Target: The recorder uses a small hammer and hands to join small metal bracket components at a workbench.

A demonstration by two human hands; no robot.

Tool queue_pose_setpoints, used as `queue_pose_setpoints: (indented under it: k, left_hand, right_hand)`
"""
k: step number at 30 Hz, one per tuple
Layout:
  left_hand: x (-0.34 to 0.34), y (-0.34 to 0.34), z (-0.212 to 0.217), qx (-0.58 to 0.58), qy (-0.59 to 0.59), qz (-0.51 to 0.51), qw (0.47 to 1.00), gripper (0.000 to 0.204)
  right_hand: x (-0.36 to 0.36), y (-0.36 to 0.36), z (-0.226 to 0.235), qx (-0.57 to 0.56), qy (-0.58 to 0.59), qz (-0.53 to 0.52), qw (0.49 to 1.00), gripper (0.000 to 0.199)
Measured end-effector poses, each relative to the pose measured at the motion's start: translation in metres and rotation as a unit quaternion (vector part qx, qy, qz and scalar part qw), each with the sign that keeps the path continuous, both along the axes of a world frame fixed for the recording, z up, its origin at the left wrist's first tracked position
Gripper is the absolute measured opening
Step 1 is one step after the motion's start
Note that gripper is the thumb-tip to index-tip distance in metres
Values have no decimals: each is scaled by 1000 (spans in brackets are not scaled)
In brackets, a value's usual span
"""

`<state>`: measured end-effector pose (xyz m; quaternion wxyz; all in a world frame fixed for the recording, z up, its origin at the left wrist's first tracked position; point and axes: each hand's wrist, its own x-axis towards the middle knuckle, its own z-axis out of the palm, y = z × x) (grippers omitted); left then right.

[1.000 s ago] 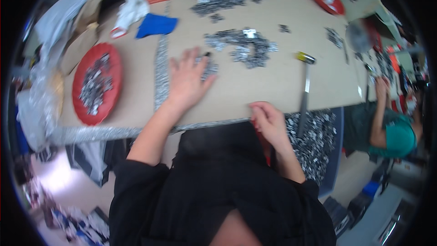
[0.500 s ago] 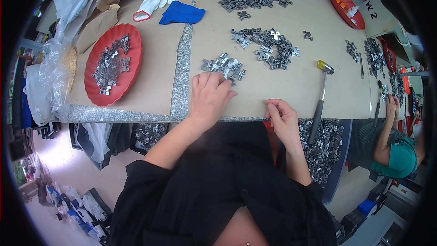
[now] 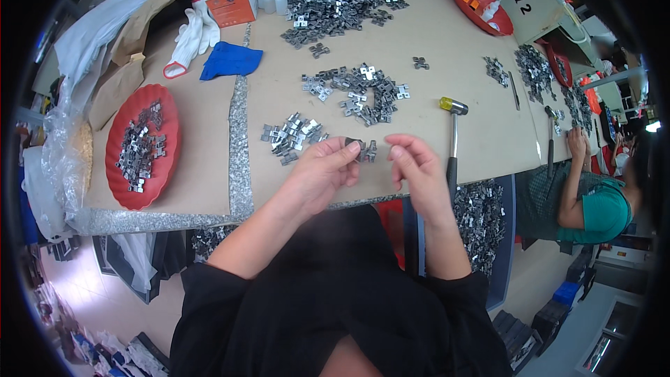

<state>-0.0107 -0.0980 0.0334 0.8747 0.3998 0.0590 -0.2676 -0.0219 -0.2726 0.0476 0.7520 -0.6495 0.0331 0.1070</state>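
Observation:
My left hand [image 3: 326, 167] pinches a small grey stamped-metal piece [image 3: 368, 151] with square tabs, between thumb and fingers, just above the table's near edge. To its right is my right hand [image 3: 417, 167], fingers curved and apart, close to the piece but not touching it. Beyond my left hand lies a loose pile of similar metal pieces [image 3: 293, 134]. A curved heap of linked-looking pieces [image 3: 377, 101] rests farther back. On the right, a hammer [image 3: 453, 132] with a yellow-and-metal head lies with its dark handle over the edge.
A red scalloped dish [image 3: 167, 160] of metal pieces stands left. White gloves [image 3: 188, 42], a blue cloth [image 3: 232, 61], an orange-and-white box [image 3: 234, 7] and a large heap of pieces [image 3: 335, 10] are behind. A bin of parts [image 3: 481, 220] sits below; a co-worker [image 3: 604, 199] works at right.
My left hand has lifted off the near pile with a metal piece and come toward my right hand. My right hand has risen slightly and its fingers have parted. The view has shifted.

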Motion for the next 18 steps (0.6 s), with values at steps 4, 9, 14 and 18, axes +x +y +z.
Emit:
queue_pose_setpoints:
  k: [4, 9, 14, 18]
  left_hand:
    - [-6, -5, -15, -30, 60, -10, 998, 12]
    - [-10, -4, -16, 22, 28, 7, 999, 12]
    - [-14, 4, -24, 47, 21, 31, 998, 11]
    - [-14, 7, -30, 69, 2, 42, 997, 13]
  right_hand:
    - [-6, 16, -20, 64, 46, 3, 997, 18]
    - [-4, 16, -36, 131, 100, 23, 986, 16]
    - [7, 16, -38, -82, 34, 1, 996, 19]
    - [42, -2, -41, -408, -148, -121, 893, 17]
